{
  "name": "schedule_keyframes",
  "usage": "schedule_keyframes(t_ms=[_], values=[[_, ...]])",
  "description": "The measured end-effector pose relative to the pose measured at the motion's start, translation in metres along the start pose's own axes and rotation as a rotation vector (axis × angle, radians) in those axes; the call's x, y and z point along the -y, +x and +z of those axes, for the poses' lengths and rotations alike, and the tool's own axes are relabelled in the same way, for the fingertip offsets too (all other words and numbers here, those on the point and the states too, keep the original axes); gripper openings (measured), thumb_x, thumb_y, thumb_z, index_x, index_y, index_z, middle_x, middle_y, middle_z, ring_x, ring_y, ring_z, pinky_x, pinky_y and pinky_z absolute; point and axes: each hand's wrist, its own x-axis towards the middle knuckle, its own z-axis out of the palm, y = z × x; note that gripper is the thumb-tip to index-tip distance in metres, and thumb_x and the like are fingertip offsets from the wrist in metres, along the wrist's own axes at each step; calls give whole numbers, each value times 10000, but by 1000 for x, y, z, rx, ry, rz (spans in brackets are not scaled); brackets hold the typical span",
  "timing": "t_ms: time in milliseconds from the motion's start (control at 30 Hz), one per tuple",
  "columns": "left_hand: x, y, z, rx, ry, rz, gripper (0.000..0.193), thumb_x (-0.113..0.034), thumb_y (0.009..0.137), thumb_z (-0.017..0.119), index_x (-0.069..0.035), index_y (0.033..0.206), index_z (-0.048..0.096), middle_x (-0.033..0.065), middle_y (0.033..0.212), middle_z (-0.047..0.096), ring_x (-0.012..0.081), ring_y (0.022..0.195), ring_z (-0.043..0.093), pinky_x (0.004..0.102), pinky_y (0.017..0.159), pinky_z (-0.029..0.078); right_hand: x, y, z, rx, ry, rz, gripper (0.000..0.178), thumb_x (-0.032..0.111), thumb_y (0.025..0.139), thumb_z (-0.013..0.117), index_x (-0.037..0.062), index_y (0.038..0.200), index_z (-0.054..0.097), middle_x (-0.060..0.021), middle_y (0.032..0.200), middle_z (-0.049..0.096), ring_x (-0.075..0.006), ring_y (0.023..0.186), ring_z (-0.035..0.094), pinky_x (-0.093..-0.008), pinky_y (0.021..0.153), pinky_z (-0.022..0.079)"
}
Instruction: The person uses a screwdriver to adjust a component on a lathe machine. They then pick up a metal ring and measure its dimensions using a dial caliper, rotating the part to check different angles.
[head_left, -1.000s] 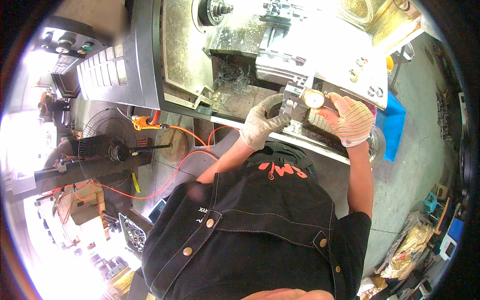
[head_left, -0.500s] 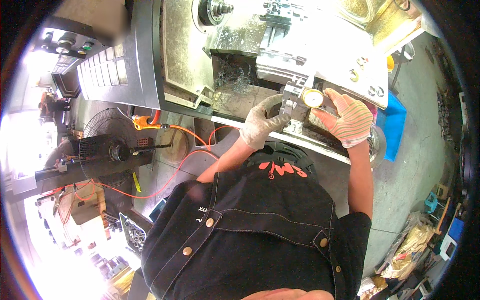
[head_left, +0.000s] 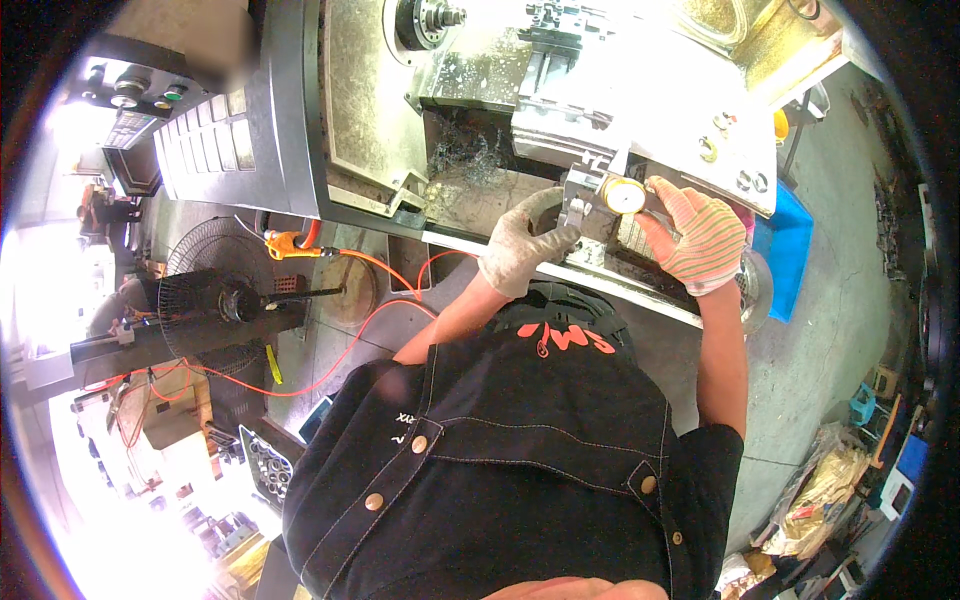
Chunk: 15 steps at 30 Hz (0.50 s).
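My left hand [head_left: 520,244], in a pale, soiled work glove, is closed round the grey metal body [head_left: 579,196] of a gauge. On its right side sits a round dial [head_left: 625,197] with a white face and yellow rim. My right hand [head_left: 697,236], in a striped knit glove, comes from the right. Its forefinger and thumb bend in a C at the dial's right edge and seem to grip it. The gauge is held over the front of a lathe, below its slide [head_left: 560,130]. My left fingertips are partly hidden behind the metal body.
At the upper left is the lathe's spindle [head_left: 430,22], with metal chips [head_left: 470,160] beneath. A blue bin [head_left: 784,255] stands right of my right hand. To the left are a fan [head_left: 215,290], an orange air gun [head_left: 287,244] and its orange hose [head_left: 345,358]. Glare washes out the upper right.
My right thumb has drawn back slightly from the dial's lower edge. The gauge and dial have shifted a little to the left. My left hand has hardly moved.
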Motion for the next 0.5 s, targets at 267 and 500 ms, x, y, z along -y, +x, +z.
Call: schedule_keyframes(t_ms=[267, 500], values=[[4, 0, -1, -6, -50, 6, 487, -68, 797, 657, 43, 1235, 474, 62, 912, 614, 103, 736, 551, 242, 642, 452, -3, -1, 3, -13, -1, -17, 410, 345, 700, 713, 112, 1026, 627, -83, 648, 542, -282, 553, 533, -385, 505, 412], [2, 0, -1, 6, -34, -6, 497, -80, 797, 666, 31, 1242, 474, 60, 929, 613, 103, 749, 556, 243, 644, 455, -2, 0, 3, -25, 11, -10, 410, 354, 698, 713, 109, 1016, 631, -77, 642, 546, -278, 549, 535, -381, 504, 415]])
